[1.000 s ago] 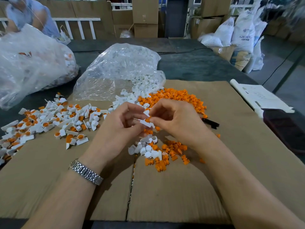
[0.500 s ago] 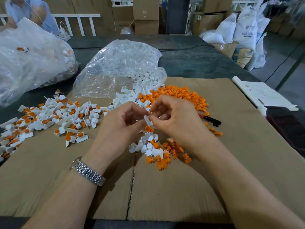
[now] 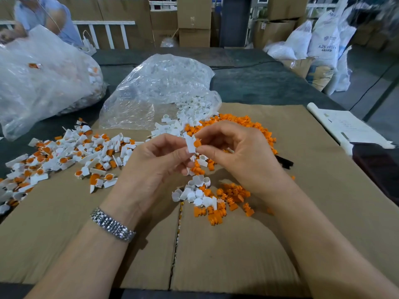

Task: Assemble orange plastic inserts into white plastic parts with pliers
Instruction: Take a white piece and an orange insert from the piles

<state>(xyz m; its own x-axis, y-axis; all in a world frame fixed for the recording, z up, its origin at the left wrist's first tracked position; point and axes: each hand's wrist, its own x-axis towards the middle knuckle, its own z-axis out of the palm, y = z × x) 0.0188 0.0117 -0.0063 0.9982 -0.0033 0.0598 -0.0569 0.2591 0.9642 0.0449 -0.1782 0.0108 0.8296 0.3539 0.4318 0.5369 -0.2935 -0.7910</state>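
Two hands meet over a cardboard work surface, fitting an orange insert into a white plastic part.

The left hand (image 3: 157, 167) pinches the white part (image 3: 190, 144) between thumb and fingertips, while the right hand (image 3: 241, 156) pinches the orange insert (image 3: 197, 143) against it, above the cardboard (image 3: 226, 251). Loose white parts (image 3: 195, 194) and orange inserts (image 3: 226, 203) lie just below the hands; an assembled heap (image 3: 71, 156) spreads to the left. A black pliers handle (image 3: 285, 162) shows beside the right hand, and a clear bag (image 3: 159, 91) of white parts lies beyond.
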